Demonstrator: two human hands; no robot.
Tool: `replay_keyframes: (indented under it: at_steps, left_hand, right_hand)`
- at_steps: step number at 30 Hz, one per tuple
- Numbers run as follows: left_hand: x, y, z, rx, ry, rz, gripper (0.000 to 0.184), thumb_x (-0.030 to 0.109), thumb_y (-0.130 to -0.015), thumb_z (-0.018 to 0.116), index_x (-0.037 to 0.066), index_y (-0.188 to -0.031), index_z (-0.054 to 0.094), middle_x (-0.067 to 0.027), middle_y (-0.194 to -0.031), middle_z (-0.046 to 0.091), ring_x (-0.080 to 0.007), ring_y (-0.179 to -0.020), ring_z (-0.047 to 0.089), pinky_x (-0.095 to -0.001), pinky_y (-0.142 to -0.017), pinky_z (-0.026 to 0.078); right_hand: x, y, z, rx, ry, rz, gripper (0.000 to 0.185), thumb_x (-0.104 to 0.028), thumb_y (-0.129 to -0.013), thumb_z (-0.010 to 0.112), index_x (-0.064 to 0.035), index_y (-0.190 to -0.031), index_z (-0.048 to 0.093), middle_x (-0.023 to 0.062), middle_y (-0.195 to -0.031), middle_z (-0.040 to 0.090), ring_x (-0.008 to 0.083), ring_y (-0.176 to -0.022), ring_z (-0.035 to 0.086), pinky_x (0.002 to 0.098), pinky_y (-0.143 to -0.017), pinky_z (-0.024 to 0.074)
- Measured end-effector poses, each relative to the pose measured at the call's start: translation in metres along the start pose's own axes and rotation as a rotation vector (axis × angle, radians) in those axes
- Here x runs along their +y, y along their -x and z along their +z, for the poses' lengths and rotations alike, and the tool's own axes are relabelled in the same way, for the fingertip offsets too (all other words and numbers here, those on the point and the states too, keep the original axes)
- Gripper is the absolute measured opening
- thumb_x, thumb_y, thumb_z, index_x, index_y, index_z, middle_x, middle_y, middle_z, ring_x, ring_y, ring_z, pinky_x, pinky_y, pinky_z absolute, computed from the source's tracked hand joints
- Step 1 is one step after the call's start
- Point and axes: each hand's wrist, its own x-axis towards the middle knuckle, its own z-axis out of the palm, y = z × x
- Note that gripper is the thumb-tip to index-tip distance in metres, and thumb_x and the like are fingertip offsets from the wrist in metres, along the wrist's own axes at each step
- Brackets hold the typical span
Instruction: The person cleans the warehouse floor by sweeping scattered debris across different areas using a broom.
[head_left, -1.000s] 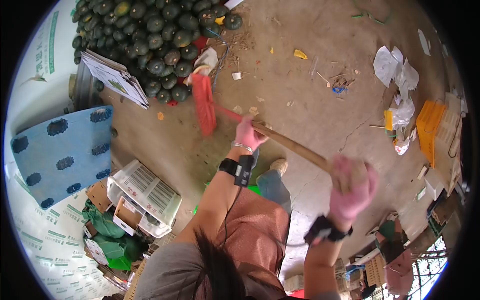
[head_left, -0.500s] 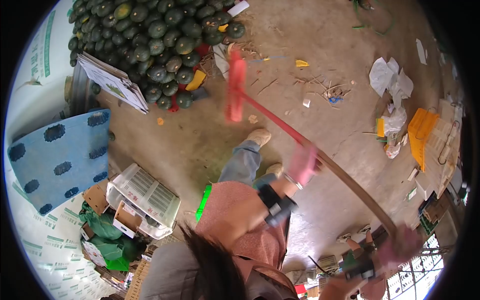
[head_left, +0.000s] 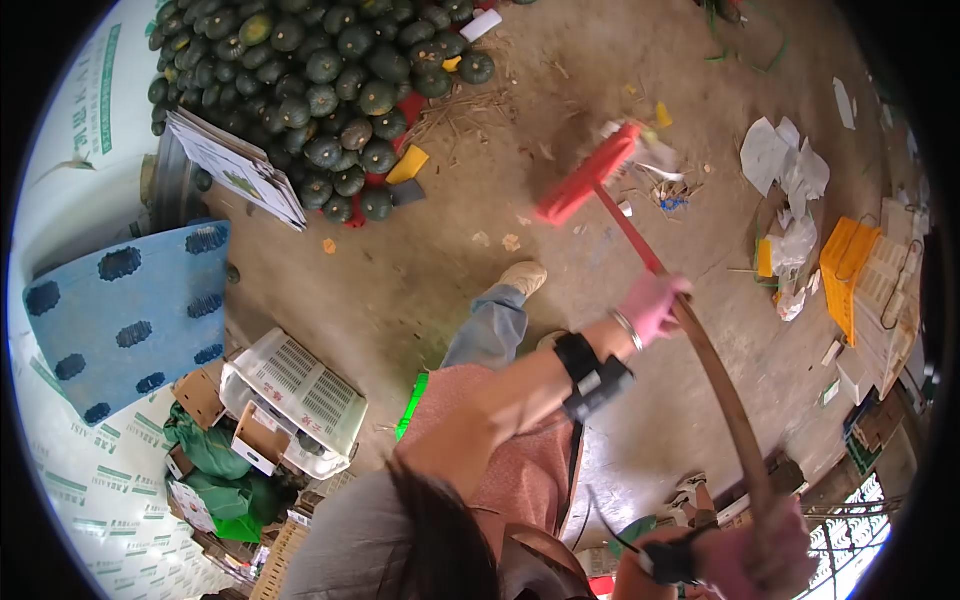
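A broom with a red head (head_left: 588, 175) and a long brown handle (head_left: 728, 400) slants across the right of the view. My left hand (head_left: 655, 308), in a pink glove, is wrapped round the handle where its red part meets the brown. My right hand (head_left: 760, 555), also pink-gloved and slightly blurred, grips the handle near its upper end at the lower right. The broom head is low over the floor, against loose litter (head_left: 655, 165) of stalks, white scraps and yellow bits. My black wrist straps show on both forearms.
A large heap of dark green squashes (head_left: 320, 95) lies at upper left, beside flattened cardboard (head_left: 235, 170). A blue mat (head_left: 135, 320) and white crate (head_left: 300, 385) stand left. Crumpled plastic (head_left: 785, 165) and a yellow crate (head_left: 848, 270) are right. Another person's legs (head_left: 700, 500) show lower right.
The broom head has swung right, away from the squash heap and into the litter, turning to a slant. My left hand has moved slightly right, my right hand down and left. Both keep hold.
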Motion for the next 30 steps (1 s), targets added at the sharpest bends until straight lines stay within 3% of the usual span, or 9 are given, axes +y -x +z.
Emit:
replay_keyframes:
  at_steps: [4, 5, 7, 8, 10, 13, 17, 23, 30]
  left_hand:
    - [-0.034, 0.007, -0.011, -0.064, 0.177, 0.040, 0.015, 0.021, -0.074, 0.051, 0.008, -0.071, 0.047, -0.0028, -0.059, 0.047, -0.0133, -0.046, 0.047, -0.0262, -0.037, 0.040]
    - [-0.036, 0.006, -0.032, -0.011, 0.192, 0.096, 0.016, 0.022, -0.075, 0.051, 0.008, -0.072, 0.046, -0.0031, -0.059, 0.048, -0.0134, -0.046, 0.047, -0.0264, -0.037, 0.041]
    - [-0.015, 0.015, -0.067, 0.181, 0.133, 0.144, 0.021, 0.027, -0.077, 0.049, 0.006, -0.075, 0.045, -0.0051, -0.062, 0.048, -0.0151, -0.051, 0.048, -0.0300, -0.042, 0.044]
    - [0.002, 0.019, -0.072, 0.442, 0.206, 0.254, 0.020, 0.021, -0.078, 0.043, 0.007, -0.064, 0.045, -0.0009, -0.048, 0.037, -0.0085, -0.036, 0.033, -0.0232, -0.031, 0.020]
    - [0.029, -0.003, -0.122, 0.475, 0.245, 0.317, 0.021, 0.022, -0.079, 0.041, 0.006, -0.065, 0.045, -0.0028, -0.048, 0.038, -0.0119, -0.036, 0.034, -0.0251, -0.032, 0.024]
    - [0.076, -0.040, -0.148, 0.507, 0.335, 0.323, 0.022, 0.023, -0.077, 0.042, 0.007, -0.062, 0.044, -0.0041, -0.048, 0.039, -0.0146, -0.038, 0.037, -0.0281, -0.039, 0.033]
    - [0.076, -0.069, -0.129, 0.341, -0.045, 0.541, 0.023, 0.023, -0.075, 0.045, 0.009, -0.058, 0.042, -0.0025, -0.048, 0.041, -0.0135, -0.042, 0.040, -0.0286, -0.043, 0.036]
    - [0.061, -0.069, -0.044, 0.223, -0.096, 0.063, 0.006, 0.013, -0.072, 0.053, 0.010, -0.073, 0.047, -0.0031, -0.061, 0.051, -0.0126, -0.048, 0.047, -0.0333, -0.047, 0.042]
    - [0.023, -0.035, -0.007, 0.110, -0.034, 0.124, 0.015, 0.015, -0.073, 0.055, 0.006, -0.064, 0.047, -0.0019, -0.054, 0.046, -0.0101, -0.042, 0.045, -0.0275, -0.036, 0.039]
  right_hand:
    - [-0.014, -0.020, -0.100, 0.001, -0.438, 0.056, 0.025, -0.016, -0.070, 0.043, -0.0115, -0.047, 0.033, -0.0035, -0.046, 0.033, 0.0039, -0.039, 0.028, 0.0139, -0.051, 0.0279]
    - [0.005, -0.039, -0.068, -0.449, -0.551, 0.195, 0.027, -0.020, -0.073, 0.045, -0.0096, -0.049, 0.036, -0.0017, -0.047, 0.042, 0.0017, -0.042, 0.037, 0.0109, -0.051, 0.0319]
    - [0.067, -0.003, -0.118, 0.501, -0.920, 0.248, 0.030, -0.029, -0.079, 0.047, -0.0030, -0.065, 0.047, 0.0043, -0.060, 0.048, 0.0153, -0.051, 0.047, 0.0255, -0.050, 0.0404]
    - [0.091, -0.002, -0.080, 0.464, -0.578, 0.329, 0.027, -0.028, -0.081, 0.045, -0.0056, -0.065, 0.045, 0.0019, -0.055, 0.041, 0.0129, -0.047, 0.041, 0.0241, -0.050, 0.0375]
    - [0.140, 0.001, -0.003, 0.347, 0.156, 0.496, 0.025, -0.026, -0.085, 0.039, -0.0107, -0.065, 0.041, -0.0028, -0.046, 0.028, 0.0080, -0.041, 0.030, 0.0214, -0.052, 0.0316]
    - [0.170, -0.006, 0.052, -0.074, -0.504, 0.551, 0.031, -0.025, -0.086, 0.036, -0.0146, -0.056, 0.032, -0.0037, -0.043, 0.021, 0.0070, -0.039, 0.016, 0.0239, -0.043, 0.0224]
    - [0.162, -0.027, 0.046, 0.007, -0.340, 0.459, 0.031, -0.022, -0.087, 0.033, -0.0145, -0.057, 0.029, -0.0049, -0.045, 0.019, 0.0066, -0.039, 0.016, 0.0221, -0.045, 0.0234]
    - [0.084, 0.006, 0.050, 0.437, 0.606, 0.183, 0.028, -0.012, -0.086, 0.031, -0.0110, -0.058, 0.026, -0.0035, -0.047, 0.016, 0.0065, -0.039, 0.016, 0.0204, -0.048, 0.0241]
    - [0.041, -0.001, -0.036, 0.317, 0.026, 0.200, 0.027, -0.018, -0.085, 0.034, -0.0108, -0.059, 0.030, -0.0011, -0.045, 0.023, 0.0079, -0.040, 0.026, 0.0277, -0.049, 0.0271]
